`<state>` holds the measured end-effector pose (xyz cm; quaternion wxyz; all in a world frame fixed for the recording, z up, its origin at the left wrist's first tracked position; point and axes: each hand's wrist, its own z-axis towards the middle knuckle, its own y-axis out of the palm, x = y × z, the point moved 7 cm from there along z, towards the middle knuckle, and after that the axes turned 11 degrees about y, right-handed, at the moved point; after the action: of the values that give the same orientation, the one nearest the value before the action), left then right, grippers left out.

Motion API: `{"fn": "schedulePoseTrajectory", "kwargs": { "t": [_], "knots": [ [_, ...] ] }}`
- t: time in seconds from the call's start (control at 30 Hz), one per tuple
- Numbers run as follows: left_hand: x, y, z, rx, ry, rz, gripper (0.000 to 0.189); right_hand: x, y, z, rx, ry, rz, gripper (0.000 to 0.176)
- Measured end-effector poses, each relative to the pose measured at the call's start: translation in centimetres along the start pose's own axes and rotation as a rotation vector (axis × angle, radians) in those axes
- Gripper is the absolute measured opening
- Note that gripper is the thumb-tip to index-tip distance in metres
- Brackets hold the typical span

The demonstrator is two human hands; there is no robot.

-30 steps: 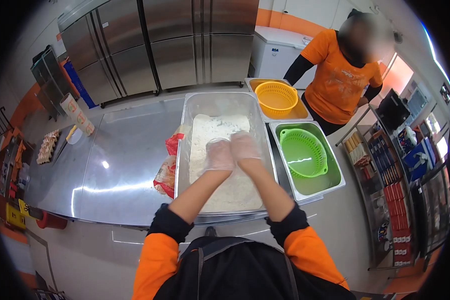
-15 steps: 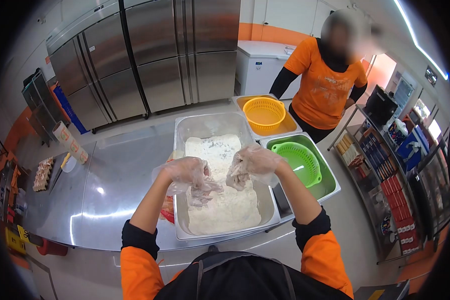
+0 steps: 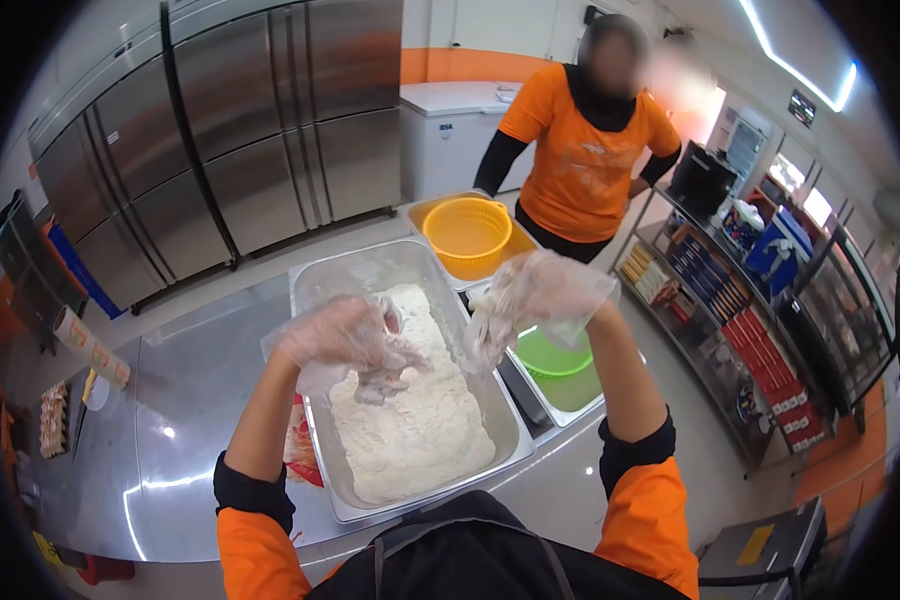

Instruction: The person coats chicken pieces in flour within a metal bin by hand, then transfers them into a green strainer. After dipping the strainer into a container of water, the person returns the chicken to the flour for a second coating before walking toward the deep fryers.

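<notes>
Both of my hands wear loose clear plastic gloves dusted with flour. My left hand point(image 3: 342, 335) is closed above the left side of a deep steel pan point(image 3: 317, 440) of white flour point(image 3: 410, 430). A limp, flour-coated piece of what looks like raw meat point(image 3: 382, 382) hangs from its fingers. My right hand point(image 3: 548, 295) is raised over the pan's right edge, near the green basket point(image 3: 560, 358). Its fingers are closed on another limp, floured piece point(image 3: 492, 335), whose exact kind I cannot make out.
A yellow basket point(image 3: 467, 238) stands in a steel pan at the back right; the green one sits in another pan. A co-worker point(image 3: 590, 165) stands behind them. On the steel table point(image 3: 205, 400) are an egg tray point(image 3: 54, 420), a paper roll point(image 3: 92, 347) and a red-printed bag point(image 3: 300, 450).
My right hand has moved up and right, from above the flour to the pan's right edge, carrying its floured piece. My left hand stays above the flour. The view has shifted.
</notes>
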<state>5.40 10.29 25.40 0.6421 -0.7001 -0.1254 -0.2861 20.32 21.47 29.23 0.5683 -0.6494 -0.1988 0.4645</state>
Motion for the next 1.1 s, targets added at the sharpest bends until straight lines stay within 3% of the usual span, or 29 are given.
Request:
{"fn": "schedulePoseTrajectory", "kwargs": {
  "t": [0.13, 0.17, 0.37, 0.47, 0.5, 0.6, 0.7, 0.83, 1.1],
  "knots": [
    [1.4, -1.2, 4.6, 0.061, 0.086, -0.006, 0.041, 3.4, -3.4, -0.7, 0.077, 0.310, 0.174, 0.025],
    [2.3, -1.6, 5.4, 0.141, 0.196, -0.041, 0.040, 5.3, -3.6, -0.3, 0.078, 0.296, 0.076, 0.032],
    [3.9, -0.8, 13.1, 0.289, 0.380, -0.064, 0.038, 11.0, -5.1, -0.6, 0.076, 0.278, 0.113, 0.040],
    [3.3, 1.6, 17.6, 0.339, 0.469, -0.194, 0.036, 14.0, -4.4, -0.3, 0.123, 0.280, 0.004, 0.023],
    [3.8, 2.3, 18.7, 0.342, 0.454, -0.184, 0.036, 14.8, -3.7, -0.2, 0.139, 0.160, -0.064, 0.023],
    [6.0, 4.7, 21.0, 0.321, 0.331, -0.034, 0.040, 19.5, -0.5, 0.5, 0.132, 0.217, -0.161, 0.020],
    [4.3, 8.6, 24.4, 0.281, 0.355, 0.009, 0.040, 22.5, 1.9, -0.1, 0.120, 0.307, -0.149, 0.021],
    [2.3, 12.2, 26.7, 0.132, 0.141, 0.033, 0.041, 24.8, 3.5, -1.6, 0.152, 0.345, -0.131, 0.024],
    [-2.5, 18.5, 30.2, 0.052, 0.153, 0.132, 0.039, 29.9, 9.2, -1.1, 0.148, 0.498, -0.030, 0.042]
  ]
}}
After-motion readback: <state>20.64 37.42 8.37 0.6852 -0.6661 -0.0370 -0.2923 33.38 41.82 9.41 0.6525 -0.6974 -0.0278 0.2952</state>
